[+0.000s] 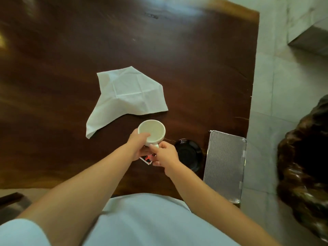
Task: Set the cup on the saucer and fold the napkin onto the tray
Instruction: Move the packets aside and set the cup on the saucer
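Both hands hold the white cup (151, 131) at frame centre — left hand (139, 145) with its grip clamped on the cup's side, right hand (166, 154) pinching the handle. Black saucer (189, 153) sits just right, ribbed tray (224, 166) beyond; the napkin (126, 95) lies rumpled on the bench (71, 50) above.

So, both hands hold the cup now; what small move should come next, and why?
Probably carry the cup a short way right and lower it onto the black saucer. Both the left hand and the right hand grip it, and the saucer lies bare just beside them. The napkin lies unfolded on the table, not on the tray.
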Demonstrator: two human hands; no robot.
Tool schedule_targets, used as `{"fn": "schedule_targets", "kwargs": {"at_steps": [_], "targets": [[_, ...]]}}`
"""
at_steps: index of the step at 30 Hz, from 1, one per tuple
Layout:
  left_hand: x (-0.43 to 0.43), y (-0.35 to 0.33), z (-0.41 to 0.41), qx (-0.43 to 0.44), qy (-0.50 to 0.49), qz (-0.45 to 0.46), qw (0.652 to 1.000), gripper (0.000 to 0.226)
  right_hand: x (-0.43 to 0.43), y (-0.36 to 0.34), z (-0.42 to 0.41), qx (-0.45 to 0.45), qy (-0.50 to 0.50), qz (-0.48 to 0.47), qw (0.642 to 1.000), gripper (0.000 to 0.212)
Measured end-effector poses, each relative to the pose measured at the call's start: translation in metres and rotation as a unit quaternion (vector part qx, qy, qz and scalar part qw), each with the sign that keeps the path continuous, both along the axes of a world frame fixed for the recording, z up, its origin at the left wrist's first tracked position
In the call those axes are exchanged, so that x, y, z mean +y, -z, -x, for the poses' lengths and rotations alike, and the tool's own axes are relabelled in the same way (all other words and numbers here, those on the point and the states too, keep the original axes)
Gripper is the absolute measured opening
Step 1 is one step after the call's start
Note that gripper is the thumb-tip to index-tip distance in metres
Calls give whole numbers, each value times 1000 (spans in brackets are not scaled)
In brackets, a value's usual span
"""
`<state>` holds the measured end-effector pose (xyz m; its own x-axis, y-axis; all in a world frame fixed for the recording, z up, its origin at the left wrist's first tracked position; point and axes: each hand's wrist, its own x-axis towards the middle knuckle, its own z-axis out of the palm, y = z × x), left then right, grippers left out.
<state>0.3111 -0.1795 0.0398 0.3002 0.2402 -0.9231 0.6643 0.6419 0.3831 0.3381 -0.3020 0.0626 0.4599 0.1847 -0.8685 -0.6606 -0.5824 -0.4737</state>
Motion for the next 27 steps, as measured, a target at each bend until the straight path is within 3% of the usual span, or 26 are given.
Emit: {"fn": "schedule_targets", "kwargs": {"at_steps": [8,15,17,20,27], "targets": [[-60,-4,28,-21,73,-52,996,57,-74,-1,32,8,-35,-18,999,20],[-109,-8,13,-78,119,-82,986,50,-126,8,30,53,75,-76,993,20],[-123,-8,8,-71,153,-91,981,47,-139,13,27,46,97,-65,992,13],[-137,-2,0,-42,199,-106,973,44,-154,21,21,44,122,-44,991,19],[-152,22,-21,-4,185,-149,971,56,-162,33,-2,36,128,4,991,16]]}}
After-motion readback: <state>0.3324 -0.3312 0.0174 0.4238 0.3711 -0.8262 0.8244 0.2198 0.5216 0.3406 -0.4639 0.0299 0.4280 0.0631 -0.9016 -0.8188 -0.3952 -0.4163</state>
